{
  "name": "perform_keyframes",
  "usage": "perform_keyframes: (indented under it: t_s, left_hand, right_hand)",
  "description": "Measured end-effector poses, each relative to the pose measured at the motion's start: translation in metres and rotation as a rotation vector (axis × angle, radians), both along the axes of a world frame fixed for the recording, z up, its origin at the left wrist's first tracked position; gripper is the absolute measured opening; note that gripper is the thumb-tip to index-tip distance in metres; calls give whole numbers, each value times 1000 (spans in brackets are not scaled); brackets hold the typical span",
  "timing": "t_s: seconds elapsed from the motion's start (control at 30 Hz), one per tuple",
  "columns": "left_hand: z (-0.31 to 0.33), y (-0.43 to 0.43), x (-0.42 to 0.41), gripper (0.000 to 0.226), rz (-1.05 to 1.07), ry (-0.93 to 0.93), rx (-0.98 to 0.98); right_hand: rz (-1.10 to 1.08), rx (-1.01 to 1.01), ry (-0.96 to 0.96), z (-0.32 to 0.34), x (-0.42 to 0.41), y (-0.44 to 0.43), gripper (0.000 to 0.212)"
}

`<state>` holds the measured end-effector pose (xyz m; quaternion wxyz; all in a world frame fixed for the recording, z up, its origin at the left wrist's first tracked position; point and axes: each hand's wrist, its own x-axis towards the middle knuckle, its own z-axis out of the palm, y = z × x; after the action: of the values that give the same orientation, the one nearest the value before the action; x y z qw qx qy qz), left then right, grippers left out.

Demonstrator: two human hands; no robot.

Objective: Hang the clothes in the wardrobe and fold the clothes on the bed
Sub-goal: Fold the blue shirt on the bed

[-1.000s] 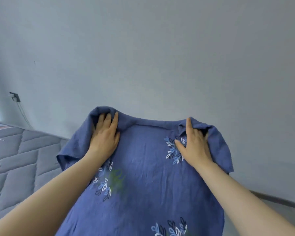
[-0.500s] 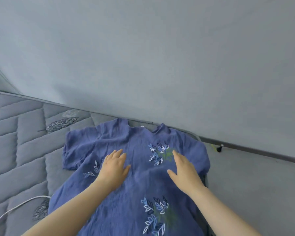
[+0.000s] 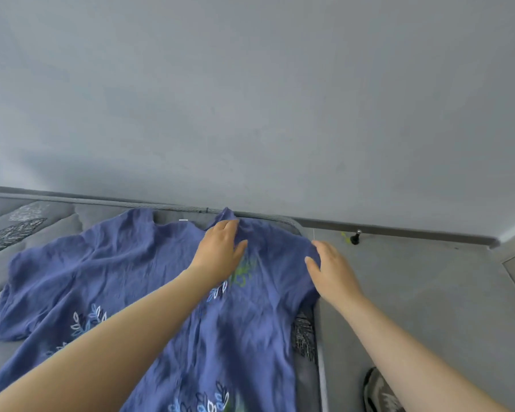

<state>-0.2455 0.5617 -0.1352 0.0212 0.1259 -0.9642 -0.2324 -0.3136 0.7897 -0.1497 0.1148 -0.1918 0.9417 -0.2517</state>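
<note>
- Wall (image 3: 250, 99): plain grey, filling the upper half of the view; no wardrobe shows, so the hanging part of the task cannot be judged.
- Bed (image 3: 42, 233): a grey quilted mattress set against the wall, its right edge beside the bare floor (image 3: 428, 292).
- Shirt (image 3: 131, 278): blue and crinkled, with short sleeves and leaf prints. It lies spread flat on the bed, collar toward the wall and right sleeve at the mattress edge. No fold is made yet, so folding looks barely begun and every fold is left to do.
- Left hand (image 3: 220, 254): fingers straight, lying flat on the cloth just below the collar and holding nothing.
- Right hand (image 3: 330, 269): fingers loose and spread, touching the right sleeve's outer edge, with no clear grip.
- Shoe (image 3: 378, 391): on the floor, near the bottom right.
</note>
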Motion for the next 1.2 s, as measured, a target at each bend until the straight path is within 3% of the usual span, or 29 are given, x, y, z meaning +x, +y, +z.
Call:
perform_keyframes:
  t_s: [0.1, 0.2, 0.27, 0.33, 0.43, 0.57, 0.6, 0.77, 0.83, 0.97, 1.07, 1.2]
  left_hand:
    - [-6, 1, -38, 44, -153, -3, -113]
    - [-15, -1, -67, 53, -160, -174, -376]
    - [-17, -3, -80, 52, -135, -342, -491]
    - [-14, -6, -91, 40, -125, -408, -512]
    - [-5, -9, -109, 20, -131, -269, -463]
    - [-2, -8, -122, 16, -13, 33, -465]
    - [-5, -6, -121, 17, 11, 40, -487]
    - [-17, 9, -92, 22, 54, 85, -368]
    - [-20, 16, -67, 21, 10, 122, -292]
    - [-23, 31, 3, 17, 11, 169, -61]
    - [-25, 37, 54, 13, 27, 138, 10]
    - [-31, 38, 122, 10, 42, 89, 31]
  right_hand:
    - [29, 5, -74, -14, -27, -5, 50]
    - [43, 21, -129, -31, -47, -8, 55]
    - [1, -4, -159, -37, -58, -7, 46]
    - [-35, -51, -147, -36, -68, -2, 25]
    - [-91, -134, -33, -25, -82, 10, 30]
    - [-198, -196, 103, -11, -93, 23, 20]
    - [-197, -186, 76, -11, -92, 24, 18]
    - [-167, -148, 8, -23, -62, 19, 55]
    - [-162, -176, 39, -26, -38, 17, 48]
    - [-182, -236, 111, -30, 21, 20, 11]
    - [-162, -169, -61, -36, 60, 21, 22]
    - [-161, -181, -82, -33, 106, 23, 24]
